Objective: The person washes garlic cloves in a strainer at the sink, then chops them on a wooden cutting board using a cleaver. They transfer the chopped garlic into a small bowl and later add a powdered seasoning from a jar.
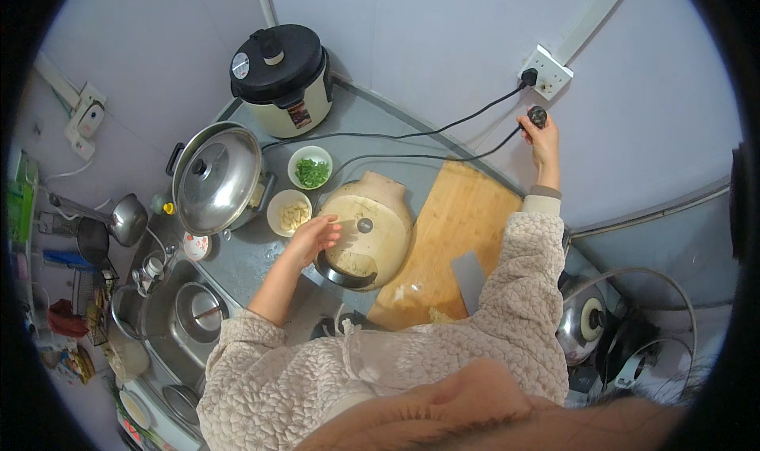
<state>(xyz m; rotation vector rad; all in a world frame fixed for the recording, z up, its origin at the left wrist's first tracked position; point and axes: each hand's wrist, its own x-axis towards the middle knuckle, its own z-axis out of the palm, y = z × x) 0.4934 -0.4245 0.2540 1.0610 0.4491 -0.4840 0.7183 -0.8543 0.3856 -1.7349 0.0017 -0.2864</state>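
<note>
My right hand [541, 135] grips the black power plug [537, 116] of a cord, raised just below the white wall socket [547, 74]. That cord runs back along the counter to a closed cream electric baking pan [380, 237] with a dark front handle. My left hand [316, 237], empty and with its fingers spread a little, is at the left side of the pan's lid. Whether it touches the lid I cannot tell. A second black plug [528, 77] sits in the socket, its cord leading to an electric pressure cooker [282, 83].
A wooden board [457, 207] bearing a dough scraper [469, 279] lies right of the pan. Left are bowls of chopped greens [312, 172] and pale pieces [294, 216], a lidded steel pot [217, 175] and a sink [160, 326]. A kettle [582, 320] stands at right.
</note>
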